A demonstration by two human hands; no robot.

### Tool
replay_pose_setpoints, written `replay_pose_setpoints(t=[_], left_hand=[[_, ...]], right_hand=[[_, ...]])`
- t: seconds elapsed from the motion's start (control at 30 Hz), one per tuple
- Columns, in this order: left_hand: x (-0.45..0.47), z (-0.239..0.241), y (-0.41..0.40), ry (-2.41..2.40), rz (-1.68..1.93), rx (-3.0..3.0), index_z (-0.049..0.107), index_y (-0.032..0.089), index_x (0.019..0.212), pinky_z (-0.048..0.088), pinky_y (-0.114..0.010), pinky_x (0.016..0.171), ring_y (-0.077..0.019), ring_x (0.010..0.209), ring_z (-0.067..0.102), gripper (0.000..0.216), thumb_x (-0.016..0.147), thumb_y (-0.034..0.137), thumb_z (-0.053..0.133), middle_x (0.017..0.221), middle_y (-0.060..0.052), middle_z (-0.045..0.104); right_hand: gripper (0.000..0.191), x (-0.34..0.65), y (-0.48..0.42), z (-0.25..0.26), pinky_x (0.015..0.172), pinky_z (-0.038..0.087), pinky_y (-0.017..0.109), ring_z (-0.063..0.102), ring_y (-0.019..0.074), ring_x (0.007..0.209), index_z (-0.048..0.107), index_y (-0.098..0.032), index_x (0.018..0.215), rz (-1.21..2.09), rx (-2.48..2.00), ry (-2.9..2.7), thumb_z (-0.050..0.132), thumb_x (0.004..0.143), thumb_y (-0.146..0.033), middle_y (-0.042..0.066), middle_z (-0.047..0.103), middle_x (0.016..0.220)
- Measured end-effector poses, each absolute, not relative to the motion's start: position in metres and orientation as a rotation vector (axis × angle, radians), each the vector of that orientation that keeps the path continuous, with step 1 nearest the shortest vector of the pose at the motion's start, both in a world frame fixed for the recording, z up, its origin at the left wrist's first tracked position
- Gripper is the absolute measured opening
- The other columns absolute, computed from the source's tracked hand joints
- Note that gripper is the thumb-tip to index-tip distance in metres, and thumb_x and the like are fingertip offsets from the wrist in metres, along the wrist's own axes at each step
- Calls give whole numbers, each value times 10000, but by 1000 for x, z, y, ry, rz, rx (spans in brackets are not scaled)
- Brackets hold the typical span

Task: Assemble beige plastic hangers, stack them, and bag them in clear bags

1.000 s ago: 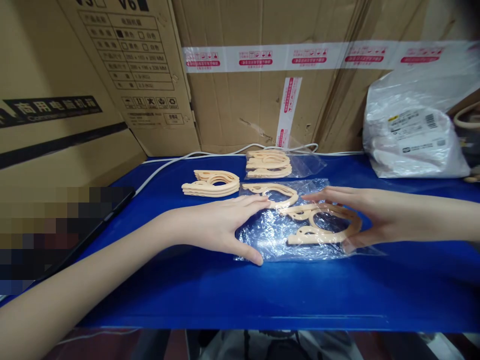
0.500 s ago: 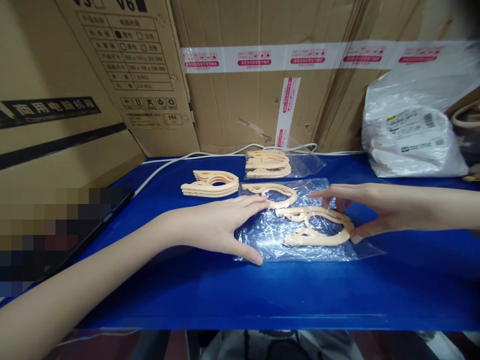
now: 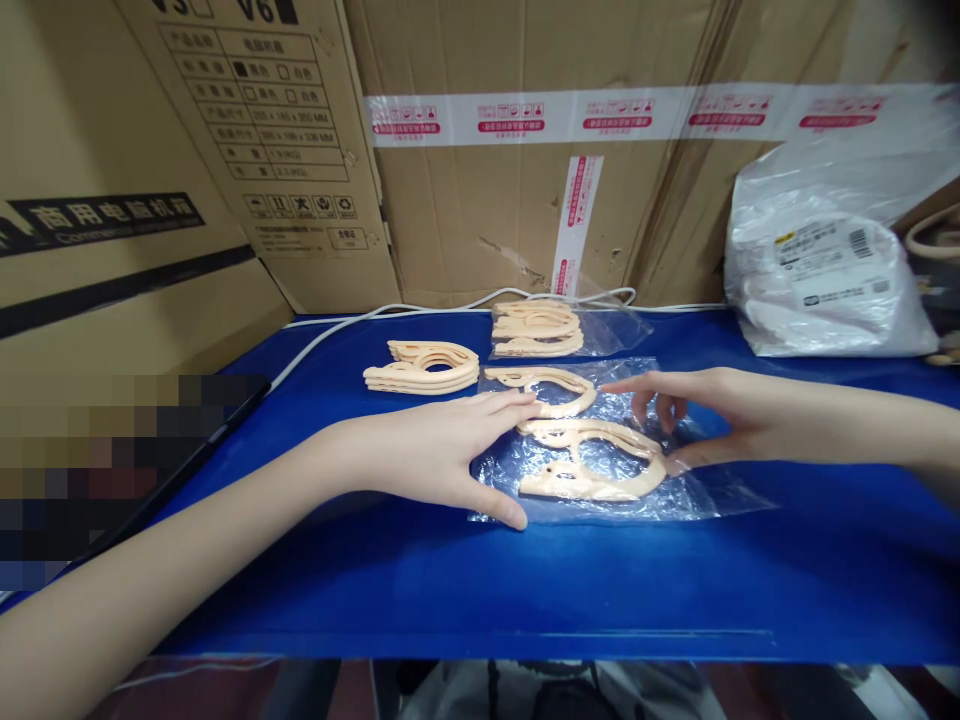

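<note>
Folded cream plastic hanger, the nearer of two [image 3: 592,488], lies within the outline of the clear plastic bag [image 3: 510,458], over its near half; you have the bag flat on the blue tabletop [image 3: 600,590]. Glare prevents telling whether film covers the whole piece.

Your left hand [image 3: 427,450] is spread palm down at the bag's left side, thumb apart from fingers, fingertips reaching the second hanger; it grips nothing. Your right hand [image 3: 712,415], at the bag's right side, is loosely parted: thumb at the nearer hanger's right end, index finger extended toward the second hanger, other fingers curled. No pinch seen; exact contact unclear.

Second hanger [image 3: 568,408]: over the bag's far half, apparently under film.

Just beyond the bag's far-left corner, note a bare stack of matching hangers [image 3: 420,380]. Directly behind the bag: a film-wrapped hanger bundle [image 3: 536,345].

Progress, by your layout: judged partway. One bundle enclosed, two hangers at the bag, one stack outside any film.

Farther behind the bag: white cable [image 3: 420,308], then taped carton [image 3: 480,210].
</note>
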State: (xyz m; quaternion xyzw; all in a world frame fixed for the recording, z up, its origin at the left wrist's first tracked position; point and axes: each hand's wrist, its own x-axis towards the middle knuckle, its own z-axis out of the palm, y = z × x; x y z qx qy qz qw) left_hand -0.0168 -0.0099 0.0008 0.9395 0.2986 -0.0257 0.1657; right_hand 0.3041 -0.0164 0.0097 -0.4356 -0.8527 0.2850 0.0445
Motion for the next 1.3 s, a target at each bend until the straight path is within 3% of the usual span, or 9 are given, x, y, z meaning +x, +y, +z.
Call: replay_pose_setpoints(t=[0.67,0.97,1.3], left_hand=[[-16,3,-10,881,-118,2602,184,249,1555,231,-377,1189,-285,1481,208,953,809,717,549,1632,-41,140],[-16,2,-11,876,-110,2641,199,223,1550,262,-383,1176,-275,1475,233,933,824,692,551,1624,-63,165],[-16,0,-10,856,-79,2660,216,190,1545,297,-378,1162,-275,1461,273,940,822,679,565,1610,-89,217]], right_hand=[[719,295,-14,-3,645,457,281,592,173,756,349,-289,1508,694,-1335,-2685,592,870,-515,24,626,891],[690,299,-11,-2,666,461,283,587,162,771,345,-305,1500,797,-1280,-2650,591,882,-488,12,622,906],[660,289,-11,-9,608,434,263,532,139,676,368,-260,1487,764,-1230,-2658,552,905,-511,-10,555,787]])
